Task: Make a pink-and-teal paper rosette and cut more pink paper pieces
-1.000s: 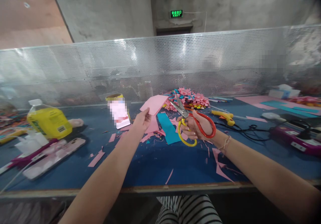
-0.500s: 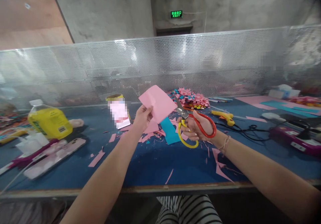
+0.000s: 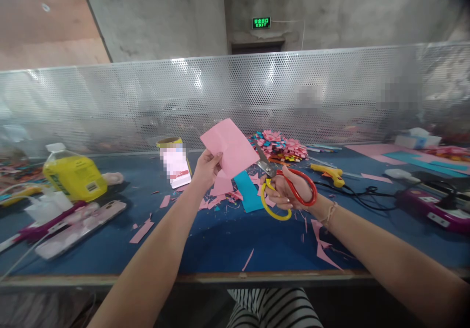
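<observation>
Pinched at its lower left edge, a square pink sheet (image 3: 232, 147) is held up by my left hand (image 3: 208, 167). My right hand (image 3: 288, 191) grips a pair of scissors (image 3: 270, 170) with one red and one yellow handle. The blades point up and left, beside the sheet's right corner; I cannot tell whether they touch it. Under the hands lie a blue strip (image 3: 248, 193) and pink scraps (image 3: 216, 199). A pile of pink and blue cut pieces (image 3: 281, 144) sits behind the scissors.
A yellow glue gun (image 3: 326, 172) and a purple power strip (image 3: 429, 208) with black cables lie at right. On the left are a bottle of yellow liquid (image 3: 75, 174), a pink phone (image 3: 81, 230) and a propped lit phone (image 3: 176, 166). A perforated metal screen (image 3: 220, 93) runs behind.
The pink sheet has shifted very slightly up and left in my left hand. The scissors stay almost where they were, and the view has tilted a little.
</observation>
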### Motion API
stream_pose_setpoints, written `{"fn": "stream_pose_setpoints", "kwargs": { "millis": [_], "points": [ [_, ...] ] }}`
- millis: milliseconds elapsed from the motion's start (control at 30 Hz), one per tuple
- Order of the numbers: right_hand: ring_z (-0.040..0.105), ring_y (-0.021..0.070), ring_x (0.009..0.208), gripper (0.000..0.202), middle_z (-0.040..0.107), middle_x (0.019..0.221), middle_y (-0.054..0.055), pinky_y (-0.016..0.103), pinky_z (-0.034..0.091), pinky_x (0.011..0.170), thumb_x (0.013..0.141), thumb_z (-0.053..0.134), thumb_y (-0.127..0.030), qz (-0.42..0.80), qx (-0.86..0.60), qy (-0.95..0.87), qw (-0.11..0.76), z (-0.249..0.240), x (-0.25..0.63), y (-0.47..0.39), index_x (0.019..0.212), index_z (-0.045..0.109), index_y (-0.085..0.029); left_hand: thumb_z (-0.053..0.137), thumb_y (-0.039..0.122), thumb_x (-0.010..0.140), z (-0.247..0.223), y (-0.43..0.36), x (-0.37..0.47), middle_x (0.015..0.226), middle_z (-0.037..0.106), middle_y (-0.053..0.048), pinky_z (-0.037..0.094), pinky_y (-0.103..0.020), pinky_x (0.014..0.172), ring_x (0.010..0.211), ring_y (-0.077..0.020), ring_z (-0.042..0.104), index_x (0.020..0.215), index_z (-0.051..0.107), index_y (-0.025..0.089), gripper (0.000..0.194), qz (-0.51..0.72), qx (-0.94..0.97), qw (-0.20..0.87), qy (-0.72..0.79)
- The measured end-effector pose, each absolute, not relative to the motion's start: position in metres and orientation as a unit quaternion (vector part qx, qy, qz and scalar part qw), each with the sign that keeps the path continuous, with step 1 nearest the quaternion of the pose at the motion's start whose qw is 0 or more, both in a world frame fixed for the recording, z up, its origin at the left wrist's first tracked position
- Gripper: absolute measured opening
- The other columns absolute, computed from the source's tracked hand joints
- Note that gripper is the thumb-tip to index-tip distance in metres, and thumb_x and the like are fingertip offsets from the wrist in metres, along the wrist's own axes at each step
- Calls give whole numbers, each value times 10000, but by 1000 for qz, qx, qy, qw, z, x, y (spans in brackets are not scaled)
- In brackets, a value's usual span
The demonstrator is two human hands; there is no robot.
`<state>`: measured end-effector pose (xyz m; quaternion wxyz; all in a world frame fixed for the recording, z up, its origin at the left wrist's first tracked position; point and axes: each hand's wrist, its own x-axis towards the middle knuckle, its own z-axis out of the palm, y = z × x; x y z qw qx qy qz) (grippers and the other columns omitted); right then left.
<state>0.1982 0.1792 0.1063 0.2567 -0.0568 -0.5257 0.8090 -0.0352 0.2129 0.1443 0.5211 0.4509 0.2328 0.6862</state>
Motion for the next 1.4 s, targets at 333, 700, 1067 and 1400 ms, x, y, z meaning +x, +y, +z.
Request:
{"fn": "stream_pose_setpoints", "kwargs": {
  "millis": [333, 700, 1067, 1400],
  "points": [
    [226, 40, 359, 549, 377, 574, -39, 150, 159, 276, 760, 375, -676, 779, -99, -556, 271, 104, 194, 177, 920, 434, -154, 681, 70, 604, 148, 209, -39, 863, 655, -35, 492, -236, 690, 778, -134, 613, 817, 602, 168, 247, 696, 428, 531, 224],
    [177, 18, 295, 527, 362, 522, -72, 136, 175, 228, 752, 392, -677, 722, -128, -608, 304, 100, 189, 180, 869, 427, -164, 694, 104, 594, 148, 211, -43, 883, 657, -46, 488, -225, 689, 817, -139, 604, 836, 603, 176, 268, 685, 469, 518, 205],
    [219, 29, 266, 527, 388, 501, -67, 131, 210, 218, 775, 341, -674, 739, -129, -586, 306, 97, 190, 184, 877, 440, -166, 700, 166, 610, 144, 215, -45, 847, 653, -39, 491, -223, 650, 764, -131, 595, 858, 606, 179, 266, 678, 504, 494, 206],
    [295, 54, 346, 554, 434, 599, -17, 143, 231, 253, 792, 284, -668, 795, -66, -538, 272, 100, 197, 182, 951, 434, -159, 725, 250, 587, 139, 216, -41, 804, 646, 2, 469, -224, 607, 659, -101, 574, 860, 600, 184, 308, 650, 521, 501, 237]
  ]
}}
